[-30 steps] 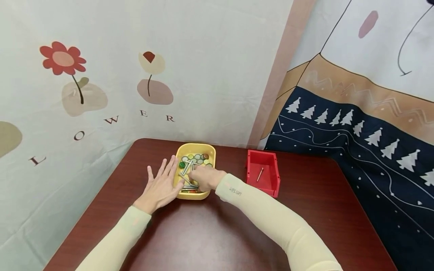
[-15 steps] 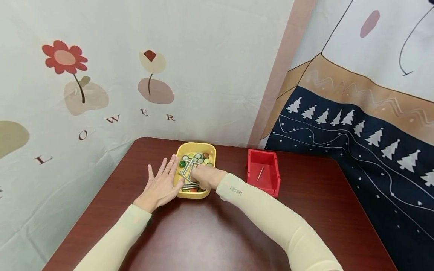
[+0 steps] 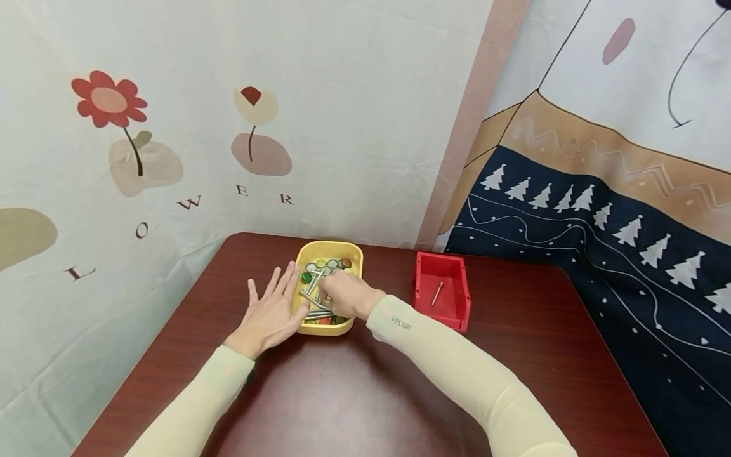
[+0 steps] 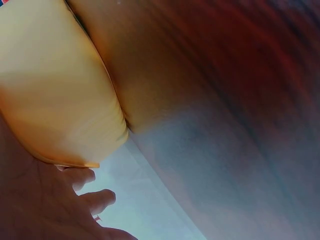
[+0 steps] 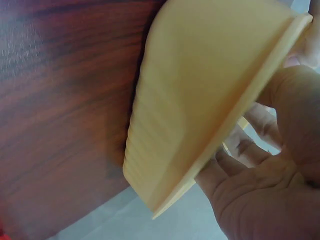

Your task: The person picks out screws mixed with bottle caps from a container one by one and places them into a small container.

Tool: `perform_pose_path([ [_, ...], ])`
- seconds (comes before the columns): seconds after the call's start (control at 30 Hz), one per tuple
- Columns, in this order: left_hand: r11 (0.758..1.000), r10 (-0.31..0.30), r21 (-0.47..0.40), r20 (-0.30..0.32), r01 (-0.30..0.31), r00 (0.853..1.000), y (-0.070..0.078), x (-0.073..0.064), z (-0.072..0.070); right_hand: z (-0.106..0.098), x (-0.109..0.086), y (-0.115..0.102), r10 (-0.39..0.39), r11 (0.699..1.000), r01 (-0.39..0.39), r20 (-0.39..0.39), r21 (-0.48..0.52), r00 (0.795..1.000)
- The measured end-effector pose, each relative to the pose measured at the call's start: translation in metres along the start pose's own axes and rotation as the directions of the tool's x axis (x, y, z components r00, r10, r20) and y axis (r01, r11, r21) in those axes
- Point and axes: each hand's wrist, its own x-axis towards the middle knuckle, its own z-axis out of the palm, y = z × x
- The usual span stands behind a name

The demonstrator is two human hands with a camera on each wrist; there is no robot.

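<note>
A yellow tray holds several silver metal bolts and round flat pieces in green, clear, brown and orange. My left hand lies at the tray's left side, its fingers straight and spread, the thumb across the rim. In the left wrist view the tray's wall rises beside the left palm. My right hand reaches into the tray among the bolts, fingers bent downward. The right wrist view has those fingers passing behind the rim; I cannot tell whether they pinch a bolt.
To the right stands a red bin with a single bolt-like metal piece inside. Both containers sit toward the back of a dark reddish-brown table. Behind it hangs a printed cloth, with a navy section at the right.
Inside the tray my right hand has shifted slightly toward its far side and lifted a little. The left hand and the red bin stay as they were.
</note>
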Motion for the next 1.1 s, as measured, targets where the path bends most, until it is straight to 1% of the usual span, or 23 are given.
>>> perform_pose_path([
  [0.2,1.000,-0.001,-0.006,-0.006,0.001,1.000,0.000,0.001,0.001,0.003,0.000,0.001,0.005,1.000,-0.004,-0.074,0.008,0.997],
  [0.43,1.000,-0.009,-0.016,-0.002,0.009,1.000,0.000,0.001,0.002,0.003,-0.001,0.004,-0.022,0.999,0.026,-0.135,0.032,0.991],
  [0.67,1.000,-0.003,-0.009,-0.003,0.003,1.000,-0.001,0.001,0.004,0.004,-0.006,0.007,-0.010,0.993,0.031,-0.176,0.115,0.984],
  [0.8,1.000,-0.006,-0.006,-0.004,0.006,1.000,-0.001,0.001,0.005,0.000,-0.009,0.010,-0.017,0.990,0.046,-0.213,0.135,0.977],
  [0.9,1.000,-0.008,-0.007,-0.004,0.008,1.000,-0.002,0.001,0.005,-0.004,-0.012,0.011,0.006,0.986,0.029,-0.214,0.162,0.977],
  [1.0,1.000,-0.005,-0.004,-0.006,0.005,1.000,-0.002,0.002,0.005,-0.009,-0.017,0.013,0.046,0.978,-0.003,-0.200,0.209,0.979],
  [1.1,1.000,0.001,-0.002,-0.006,-0.001,1.000,-0.002,0.003,0.004,-0.013,-0.021,0.015,0.067,0.970,-0.017,-0.202,0.243,0.977],
])
